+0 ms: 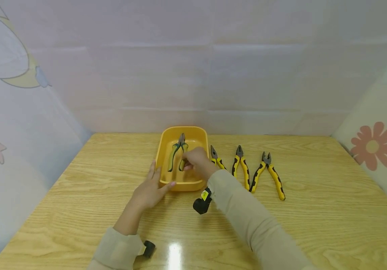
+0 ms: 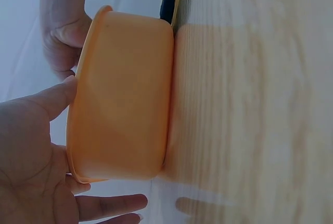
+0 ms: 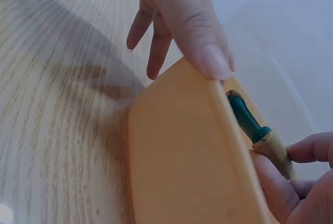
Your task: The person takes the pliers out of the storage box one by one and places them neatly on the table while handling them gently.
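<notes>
A yellow plastic tray (image 1: pixel 184 187) sits near the far edge of the wooden table. Inside it lies a pair of pliers (image 1: pixel 181 143), handles spread toward me, yellow and green, with a grey metal head pointing away. My right hand (image 1: pixel 198 162) reaches into the tray and pinches the right handle between thumb and fingers; the right wrist view shows that handle (image 3: pixel 273 150) just over the rim. My left hand (image 1: pixel 147 192) is at the tray's near left corner, thumb on the rim, the other fingers mostly straight along the outer side.
Three pliers with yellow and black handles lie right of the tray: the nearest pair (image 1: pixel 214 153), partly behind my right arm, a middle pair (image 1: pixel 239 152) and a right pair (image 1: pixel 277 183). A wall sheet (image 1: pixel 146 82) rises behind the table.
</notes>
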Action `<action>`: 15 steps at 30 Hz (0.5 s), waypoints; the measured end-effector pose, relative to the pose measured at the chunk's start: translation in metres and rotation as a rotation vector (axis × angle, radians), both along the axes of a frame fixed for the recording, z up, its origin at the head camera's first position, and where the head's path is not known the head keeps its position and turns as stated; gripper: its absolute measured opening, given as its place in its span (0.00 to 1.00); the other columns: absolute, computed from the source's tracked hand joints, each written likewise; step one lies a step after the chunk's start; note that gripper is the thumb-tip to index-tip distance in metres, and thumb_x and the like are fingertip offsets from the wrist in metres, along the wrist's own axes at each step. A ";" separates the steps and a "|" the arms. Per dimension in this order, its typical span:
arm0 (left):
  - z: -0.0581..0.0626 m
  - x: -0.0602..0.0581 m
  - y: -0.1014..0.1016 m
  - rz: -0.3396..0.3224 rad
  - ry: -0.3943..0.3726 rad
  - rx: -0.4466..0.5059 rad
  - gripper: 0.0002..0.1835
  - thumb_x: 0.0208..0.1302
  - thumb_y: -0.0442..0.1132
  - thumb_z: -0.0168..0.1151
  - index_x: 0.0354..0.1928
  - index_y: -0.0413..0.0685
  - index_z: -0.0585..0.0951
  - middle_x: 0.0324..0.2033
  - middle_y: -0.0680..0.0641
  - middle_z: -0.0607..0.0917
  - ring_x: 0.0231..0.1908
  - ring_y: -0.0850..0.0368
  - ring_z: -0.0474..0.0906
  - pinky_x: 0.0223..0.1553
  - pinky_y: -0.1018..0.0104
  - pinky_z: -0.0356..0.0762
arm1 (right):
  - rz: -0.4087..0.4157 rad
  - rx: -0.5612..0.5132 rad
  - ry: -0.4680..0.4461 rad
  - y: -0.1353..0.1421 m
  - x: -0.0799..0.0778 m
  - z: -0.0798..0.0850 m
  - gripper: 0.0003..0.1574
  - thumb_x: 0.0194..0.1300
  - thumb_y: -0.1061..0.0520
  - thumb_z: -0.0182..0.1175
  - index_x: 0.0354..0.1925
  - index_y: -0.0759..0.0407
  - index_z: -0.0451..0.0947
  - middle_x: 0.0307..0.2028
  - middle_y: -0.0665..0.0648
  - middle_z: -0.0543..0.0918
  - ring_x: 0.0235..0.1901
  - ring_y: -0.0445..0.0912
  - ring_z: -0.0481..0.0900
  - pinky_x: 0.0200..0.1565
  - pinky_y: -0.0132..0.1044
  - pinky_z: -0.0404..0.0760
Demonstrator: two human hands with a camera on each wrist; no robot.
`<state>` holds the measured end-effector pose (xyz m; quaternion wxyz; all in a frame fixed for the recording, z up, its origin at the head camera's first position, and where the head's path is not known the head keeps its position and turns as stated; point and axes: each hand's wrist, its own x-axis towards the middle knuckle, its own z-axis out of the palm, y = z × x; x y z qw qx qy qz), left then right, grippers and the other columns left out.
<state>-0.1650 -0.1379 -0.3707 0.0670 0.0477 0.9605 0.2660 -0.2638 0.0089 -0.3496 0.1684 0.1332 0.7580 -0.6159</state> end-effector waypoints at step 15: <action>-0.001 0.001 0.000 -0.004 0.013 -0.001 0.46 0.57 0.65 0.41 0.64 0.37 0.47 0.65 0.44 0.33 0.52 0.35 0.63 0.42 0.45 0.67 | 0.044 -0.172 0.048 0.025 0.009 0.015 0.07 0.51 0.70 0.56 0.31 0.74 0.73 0.18 0.60 0.75 0.13 0.45 0.75 0.19 0.33 0.77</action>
